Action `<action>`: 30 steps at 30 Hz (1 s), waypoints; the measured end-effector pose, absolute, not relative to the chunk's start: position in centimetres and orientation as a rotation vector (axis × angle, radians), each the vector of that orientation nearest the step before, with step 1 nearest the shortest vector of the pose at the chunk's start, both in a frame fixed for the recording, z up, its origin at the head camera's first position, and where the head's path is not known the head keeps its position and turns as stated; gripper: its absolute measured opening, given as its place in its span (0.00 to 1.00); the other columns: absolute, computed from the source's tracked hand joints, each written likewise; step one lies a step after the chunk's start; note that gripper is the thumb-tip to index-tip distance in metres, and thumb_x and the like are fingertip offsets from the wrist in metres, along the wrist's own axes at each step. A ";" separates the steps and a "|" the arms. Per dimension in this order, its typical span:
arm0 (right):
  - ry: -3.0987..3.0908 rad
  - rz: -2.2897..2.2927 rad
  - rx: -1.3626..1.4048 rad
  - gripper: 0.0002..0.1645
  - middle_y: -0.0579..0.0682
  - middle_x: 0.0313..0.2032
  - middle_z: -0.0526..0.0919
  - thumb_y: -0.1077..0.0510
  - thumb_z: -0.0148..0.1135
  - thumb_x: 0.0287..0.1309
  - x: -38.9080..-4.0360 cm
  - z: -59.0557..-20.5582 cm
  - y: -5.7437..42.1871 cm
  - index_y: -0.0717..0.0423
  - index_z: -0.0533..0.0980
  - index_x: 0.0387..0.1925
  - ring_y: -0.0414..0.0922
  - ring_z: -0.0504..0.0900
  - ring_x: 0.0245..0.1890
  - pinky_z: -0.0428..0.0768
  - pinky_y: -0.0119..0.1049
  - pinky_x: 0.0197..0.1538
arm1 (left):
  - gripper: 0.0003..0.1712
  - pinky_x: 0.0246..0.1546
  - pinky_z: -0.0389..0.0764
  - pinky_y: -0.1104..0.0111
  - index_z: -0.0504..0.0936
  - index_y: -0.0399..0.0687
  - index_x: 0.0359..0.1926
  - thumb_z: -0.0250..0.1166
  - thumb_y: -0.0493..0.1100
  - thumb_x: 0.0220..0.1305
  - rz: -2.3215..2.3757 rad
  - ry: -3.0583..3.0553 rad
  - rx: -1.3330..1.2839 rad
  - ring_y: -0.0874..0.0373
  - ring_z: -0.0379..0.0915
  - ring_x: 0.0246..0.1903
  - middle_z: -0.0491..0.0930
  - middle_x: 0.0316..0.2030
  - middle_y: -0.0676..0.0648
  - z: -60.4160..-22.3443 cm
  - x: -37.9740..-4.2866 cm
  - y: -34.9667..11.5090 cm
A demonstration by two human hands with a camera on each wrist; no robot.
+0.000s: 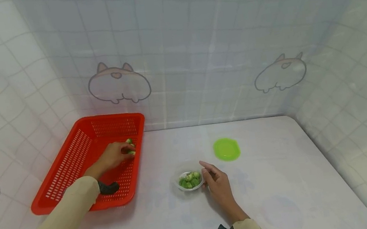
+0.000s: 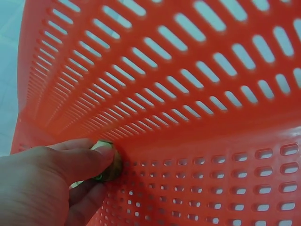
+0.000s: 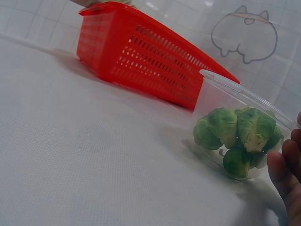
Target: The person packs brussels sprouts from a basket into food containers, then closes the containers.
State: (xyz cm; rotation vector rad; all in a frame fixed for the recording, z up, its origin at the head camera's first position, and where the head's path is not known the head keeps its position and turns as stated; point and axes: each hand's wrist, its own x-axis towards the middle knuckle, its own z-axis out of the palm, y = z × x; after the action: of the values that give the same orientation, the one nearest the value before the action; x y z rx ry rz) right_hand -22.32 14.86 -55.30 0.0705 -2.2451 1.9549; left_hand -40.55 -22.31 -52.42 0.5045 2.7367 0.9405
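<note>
In the left wrist view, a Brussels sprout [image 2: 113,165] is pinched between the thumb and fingers of my left hand [image 1: 115,155], down inside the red basket [image 1: 80,153] by its right wall. Another Brussels sprout [image 1: 129,141] shows just beyond those fingers. My right hand [image 1: 220,186] rests beside a small clear plastic tub [image 1: 183,187], its fairly straight index finger and thumb right at the rim. Several green Brussels sprouts [image 3: 249,129] lie in the tub, which stands upright on the table.
A bright green round lid [image 1: 226,149] lies flat on the white table [image 1: 276,164], behind and right of the tub. Patterned sheeting [image 1: 195,49] rises at the back and both sides. The basket stands close against the left sheeting.
</note>
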 end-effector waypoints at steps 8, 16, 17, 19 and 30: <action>-2.230 1.963 0.078 0.21 0.54 0.29 0.79 0.57 0.55 0.74 -22.3 -55.3 15.0 0.59 0.75 0.64 0.61 0.79 0.26 0.82 0.39 0.30 | 0.15 0.59 0.76 0.48 0.86 0.54 0.53 0.71 0.44 0.65 0.949 2.726 0.443 0.48 0.73 0.49 0.84 0.51 0.46 -51.9 -40.5 -22.2; -2.228 1.972 0.073 0.21 0.57 0.30 0.79 0.57 0.55 0.75 -22.4 -55.3 15.0 0.59 0.75 0.64 0.60 0.79 0.26 0.82 0.38 0.30 | 0.16 0.57 0.77 0.49 0.86 0.54 0.53 0.71 0.46 0.64 0.940 2.733 0.455 0.48 0.72 0.48 0.84 0.50 0.46 -51.7 -40.6 -22.3; -2.230 1.974 0.074 0.21 0.57 0.30 0.79 0.57 0.55 0.75 -22.4 -55.3 15.0 0.59 0.75 0.64 0.59 0.79 0.26 0.82 0.38 0.30 | 0.16 0.56 0.78 0.50 0.87 0.54 0.52 0.72 0.46 0.64 0.939 2.736 0.456 0.48 0.72 0.48 0.84 0.50 0.46 -51.7 -40.6 -22.3; -2.232 1.977 0.081 0.22 0.58 0.30 0.79 0.57 0.55 0.75 -22.4 -55.2 15.0 0.60 0.74 0.65 0.60 0.79 0.26 0.82 0.38 0.30 | 0.16 0.56 0.78 0.50 0.87 0.53 0.52 0.72 0.46 0.63 0.937 2.742 0.460 0.48 0.72 0.47 0.84 0.49 0.46 -51.7 -40.6 -22.4; -2.208 1.968 0.083 0.22 0.57 0.29 0.79 0.56 0.55 0.74 -22.8 -56.3 15.0 0.59 0.75 0.64 0.60 0.78 0.25 0.81 0.37 0.29 | 0.16 0.58 0.76 0.45 0.86 0.54 0.52 0.71 0.47 0.64 0.970 2.746 0.487 0.46 0.74 0.54 0.83 0.52 0.46 -51.3 -40.5 -22.9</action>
State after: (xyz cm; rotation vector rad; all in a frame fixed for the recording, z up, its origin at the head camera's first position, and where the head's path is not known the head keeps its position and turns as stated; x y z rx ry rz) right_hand -22.80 14.96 -56.26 0.0826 -2.2084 1.9681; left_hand -40.48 -22.91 -51.33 0.4872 2.7456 0.9700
